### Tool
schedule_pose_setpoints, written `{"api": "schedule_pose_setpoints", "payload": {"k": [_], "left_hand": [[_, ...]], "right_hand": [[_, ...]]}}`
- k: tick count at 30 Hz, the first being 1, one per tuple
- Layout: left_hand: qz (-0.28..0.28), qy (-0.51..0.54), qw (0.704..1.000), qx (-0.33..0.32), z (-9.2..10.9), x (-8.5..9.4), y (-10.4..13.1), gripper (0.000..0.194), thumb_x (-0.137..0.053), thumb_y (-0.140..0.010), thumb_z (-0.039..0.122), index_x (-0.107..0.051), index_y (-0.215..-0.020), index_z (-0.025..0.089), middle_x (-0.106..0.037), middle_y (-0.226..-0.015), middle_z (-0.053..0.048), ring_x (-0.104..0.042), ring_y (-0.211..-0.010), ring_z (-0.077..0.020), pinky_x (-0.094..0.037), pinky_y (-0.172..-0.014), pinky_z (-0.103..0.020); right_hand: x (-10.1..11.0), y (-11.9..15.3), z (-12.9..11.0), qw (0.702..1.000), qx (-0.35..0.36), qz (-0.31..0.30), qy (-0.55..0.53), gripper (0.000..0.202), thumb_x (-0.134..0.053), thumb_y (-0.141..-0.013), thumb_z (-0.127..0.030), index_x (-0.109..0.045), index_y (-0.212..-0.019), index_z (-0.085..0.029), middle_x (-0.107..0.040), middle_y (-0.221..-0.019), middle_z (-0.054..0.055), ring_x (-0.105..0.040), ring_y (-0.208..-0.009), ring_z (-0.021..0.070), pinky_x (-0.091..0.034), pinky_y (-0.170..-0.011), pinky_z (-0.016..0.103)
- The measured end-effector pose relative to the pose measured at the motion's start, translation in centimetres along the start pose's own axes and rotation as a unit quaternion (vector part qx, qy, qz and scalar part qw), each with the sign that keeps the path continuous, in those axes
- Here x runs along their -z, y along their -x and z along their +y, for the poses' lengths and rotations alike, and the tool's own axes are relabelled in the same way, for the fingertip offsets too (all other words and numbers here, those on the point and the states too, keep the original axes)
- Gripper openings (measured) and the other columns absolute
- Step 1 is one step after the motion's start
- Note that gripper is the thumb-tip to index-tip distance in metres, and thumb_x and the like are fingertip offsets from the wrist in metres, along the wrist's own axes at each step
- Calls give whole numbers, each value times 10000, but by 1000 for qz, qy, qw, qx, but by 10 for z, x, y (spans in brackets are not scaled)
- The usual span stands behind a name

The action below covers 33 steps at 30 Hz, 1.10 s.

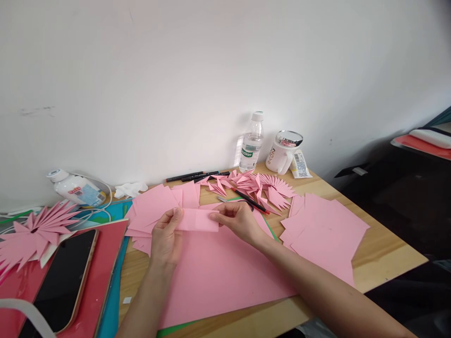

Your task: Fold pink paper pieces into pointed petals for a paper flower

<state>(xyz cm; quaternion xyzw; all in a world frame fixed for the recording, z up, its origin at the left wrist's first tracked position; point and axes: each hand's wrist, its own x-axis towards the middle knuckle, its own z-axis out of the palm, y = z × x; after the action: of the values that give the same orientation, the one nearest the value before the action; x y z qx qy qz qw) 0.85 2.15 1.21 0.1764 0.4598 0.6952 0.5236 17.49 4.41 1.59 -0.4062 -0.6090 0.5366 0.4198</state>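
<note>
A small folded pink paper [198,219] is held between both my hands above a large pink sheet [225,272] on the wooden table [380,256]. My left hand [166,239] pinches its left end, thumb on top. My right hand [237,219] pinches its right end. Stacks of pink paper squares lie to the left [151,209] and to the right [324,232]. Behind my hands sits a pile of folded pointed pink pieces [262,188], with a red and black pen [251,201] lying on it.
A phone [63,281] lies on a red board at the left, by a pink paper fan flower [33,230]. Black markers [195,176], a water bottle [251,143], a white mug [283,152] and a white bottle on its side [75,188] stand along the wall.
</note>
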Motion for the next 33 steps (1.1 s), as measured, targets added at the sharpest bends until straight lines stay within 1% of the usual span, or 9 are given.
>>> {"api": "schedule_pose_setpoints", "payload": {"k": [4, 10, 15, 19, 23, 26, 30, 33], "left_hand": [[0, 2, 1000, 9, -1, 1, -1, 242, -829, -451, 187, -667, -620, 129, -661, -624, 16, -591, -627, -88, -460, -675, -209], [14, 15, 1000, 21, -1, 0, -2, 237, -820, -445, 165, -667, -619, 112, -664, -615, 4, -602, -611, -89, -470, -661, -205], [22, 23, 999, 25, -2, -1, -2, 240, -822, -430, 148, -671, -613, 109, -670, -611, 2, -606, -611, -83, -483, -651, -187], [23, 17, 999, 21, -3, 0, -3, 240, -825, -437, 161, -674, -617, 114, -675, -620, 2, -609, -621, -86, -494, -650, -186], [30, 20, 999, 18, -3, -1, -3, 296, -845, -379, 175, -676, -611, 103, -675, -608, 0, -606, -610, -80, -494, -635, -175], [33, 24, 999, 18, -3, -2, -1, 340, -859, -326, 184, -677, -600, 99, -675, -599, -3, -604, -607, -78, -494, -632, -170], [27, 18, 999, 15, -3, -2, -2, 353, -864, -318, 196, -685, -609, 109, -680, -609, -1, -607, -623, -79, -494, -646, -173], [33, 10, 999, 12, -5, 0, -3, 351, -865, -317, 208, -687, -606, 119, -677, -608, 6, -602, -619, -77, -488, -646, -175]], "right_hand": [[0, 0, 0, 1000, -8, 9, 9, 350, -634, -700, -419, -506, -502, -159, -508, -532, -2, -451, -519, 100, -365, -488, 229], [0, -1, 4, 1000, -6, 12, 7, 375, -635, -691, -463, -529, -515, -150, -518, -537, -5, -469, -525, 99, -377, -492, 220], [1, -1, 5, 1000, -9, 16, -4, 366, -633, -691, -465, -545, -525, -151, -536, -555, -2, -485, -531, 102, -405, -509, 225], [2, -1, 6, 1000, -11, 17, -5, 354, -634, -694, -457, -553, -536, -151, -535, -550, 1, -485, -529, 103, -404, -497, 222], [2, -2, 9, 1000, -15, 12, -20, 334, -647, -694, -427, -552, -543, -145, -532, -549, -4, -489, -528, 98, -413, -508, 222], [3, -3, 10, 999, -23, 8, -41, 332, -656, -681, -438, -562, -561, -143, -540, -560, -6, -495, -532, 97, -432, -526, 229], [4, -4, 11, 998, -39, 7, -56, 336, -672, -656, -457, -589, -590, -138, -554, -569, -6, -505, -540, 101, -447, -548, 242], [6, -5, 12, 997, -42, 3, -60, 325, -679, -653, -445, -602, -606, -133, -567, -589, -1, -506, -546, 100, -440, -557, 245]]}}
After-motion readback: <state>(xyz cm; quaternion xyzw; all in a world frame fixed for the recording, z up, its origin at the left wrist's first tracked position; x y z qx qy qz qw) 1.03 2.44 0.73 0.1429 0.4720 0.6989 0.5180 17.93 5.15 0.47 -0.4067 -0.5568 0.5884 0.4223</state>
